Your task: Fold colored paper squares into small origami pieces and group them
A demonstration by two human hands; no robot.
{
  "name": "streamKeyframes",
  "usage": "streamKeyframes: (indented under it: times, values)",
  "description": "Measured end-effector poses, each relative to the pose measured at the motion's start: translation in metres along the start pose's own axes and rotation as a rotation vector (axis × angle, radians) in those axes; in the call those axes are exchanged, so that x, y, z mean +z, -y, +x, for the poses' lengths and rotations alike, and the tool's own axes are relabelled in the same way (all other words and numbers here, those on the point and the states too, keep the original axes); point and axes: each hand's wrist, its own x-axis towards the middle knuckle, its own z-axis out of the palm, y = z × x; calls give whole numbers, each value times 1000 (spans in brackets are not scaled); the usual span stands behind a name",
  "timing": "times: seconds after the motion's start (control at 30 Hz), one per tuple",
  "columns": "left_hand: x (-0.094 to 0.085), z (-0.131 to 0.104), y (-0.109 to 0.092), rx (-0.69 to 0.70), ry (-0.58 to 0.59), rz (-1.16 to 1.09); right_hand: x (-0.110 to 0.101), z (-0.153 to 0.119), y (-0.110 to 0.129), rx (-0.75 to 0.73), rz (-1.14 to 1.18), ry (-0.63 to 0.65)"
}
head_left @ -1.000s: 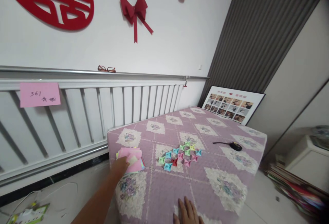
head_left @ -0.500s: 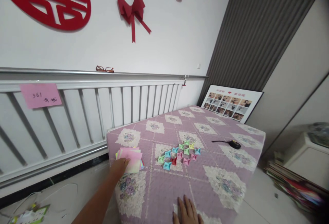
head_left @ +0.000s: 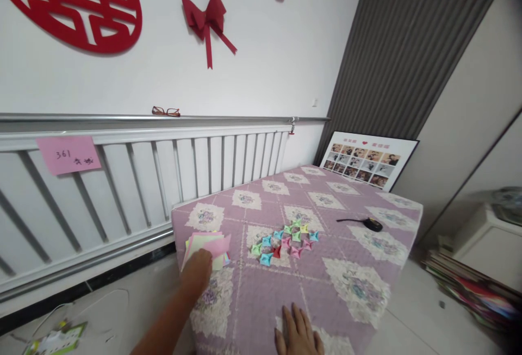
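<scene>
My left hand (head_left: 198, 271) is closed at the near side of a stack of coloured paper sheets (head_left: 198, 242), with a pink paper sheet (head_left: 220, 245) pinched in its fingers and tilted over the pile. My right hand (head_left: 299, 333) lies flat on the purple patterned cloth (head_left: 269, 300), fingers spread, holding nothing. Between and beyond the hands sit several small folded paper pieces (head_left: 286, 242) in blue, green, pink, yellow and red, grouped together on the cloth.
A black object with a thin strap (head_left: 372, 224) lies on the right of the cloth. A white radiator (head_left: 204, 164) runs along the left wall, bearing a pink note (head_left: 69, 155). Glasses (head_left: 166, 111) rest on the pipe above. A photo board (head_left: 367, 160) leans at the far end.
My left hand has shifted right and slightly nearer, drawing the pink sheet off to the right so a pale sheet shows beneath. My right hand stays flat.
</scene>
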Motion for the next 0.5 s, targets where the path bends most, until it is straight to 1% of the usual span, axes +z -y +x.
streamKeyframes:
  times: [0.07, 0.13, 0.23, 0.3, 0.37, 0.43, 0.5]
  values:
    - [12, -23, -26, 62, 61, -12, 1, 0, -2, -4, 17, -4]
    - [28, -47, -53, 117, 130, -33, 1, -1, -4, -13, 46, -7]
    - [50, -77, -87, 151, 207, -63, 0, -3, -8, -70, 125, -12]
    - [59, -91, -102, 167, 241, -85, -2, -6, -9, -151, 200, -19]
    - [63, -98, -113, 175, 263, -103, -5, -9, -10, -246, 286, -19]
    - [64, -102, -122, 181, 279, -117, -7, -12, -10, -322, 363, -21]
    - [62, -106, -130, 189, 294, -129, -8, -14, -9, -362, 420, -28]
